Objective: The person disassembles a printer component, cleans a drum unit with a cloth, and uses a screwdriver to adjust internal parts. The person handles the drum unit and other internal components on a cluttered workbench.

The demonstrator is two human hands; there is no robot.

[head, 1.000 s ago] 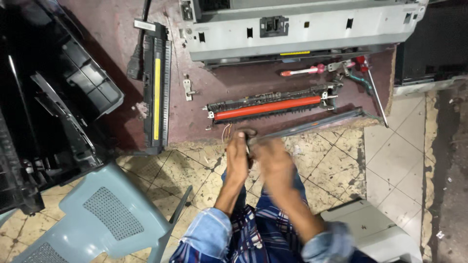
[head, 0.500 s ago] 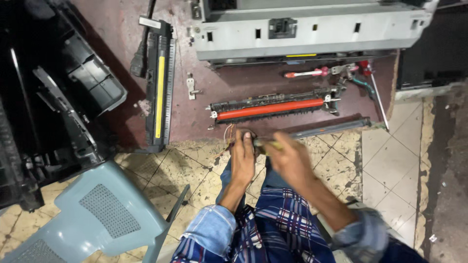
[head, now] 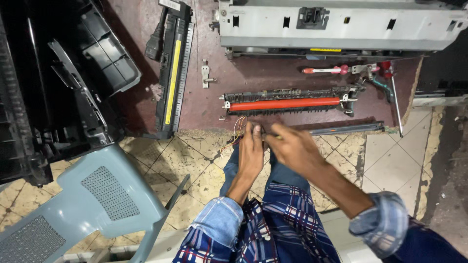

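At centre frame, the left hand (head: pixel 251 148) pinches thin coloured wires (head: pixel 236 132), steadying them. The right hand (head: pixel 292 148) has its fingers closed around a long grey bar (head: pixel 347 129), apparently bracing it just below the red roller unit (head: pixel 287 103).

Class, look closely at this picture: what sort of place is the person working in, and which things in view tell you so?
Probably a small printer or copier repair workshop, worked on the floor. A red roller unit, a grey metal machine frame and a red-handled screwdriver lie spread on a mat over cracked tiles.

Roller assembly (head: pixel 287 103) behind hands; chair (head: pixel 92 195) left; screwdriver (head: pixel 326 70) behind roller.
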